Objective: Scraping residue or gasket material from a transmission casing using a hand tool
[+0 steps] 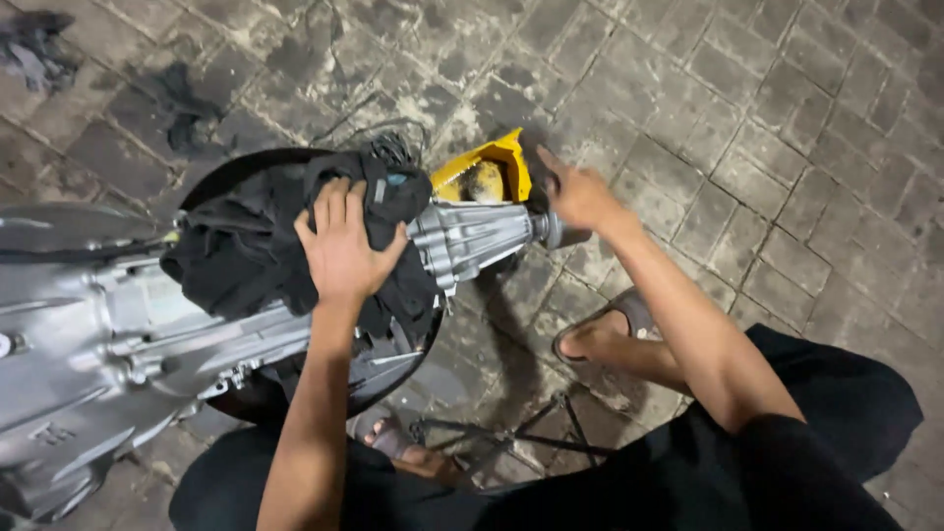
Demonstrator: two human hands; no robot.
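Note:
A large silver metal gearbox housing [108, 344] lies across a black tyre [236, 167] on the paved ground. A black cloth [236, 256] is draped over its middle. My left hand [341, 246] presses flat on this cloth with fingers spread. The housing narrows to a ribbed tail [472, 236] ending in a round shaft end [551, 228]. My right hand [578, 192] rests at that shaft end, fingers loosely extended; its grip is hard to make out. A cut yellow container [487, 167] sits just behind the tail.
Grey, oil-stained paving blocks [767, 128] cover the ground. My feet in sandals [610, 329] sit below the housing, with a thin black metal stand [511, 433] between them. Dark rags [39, 49] lie at the far left.

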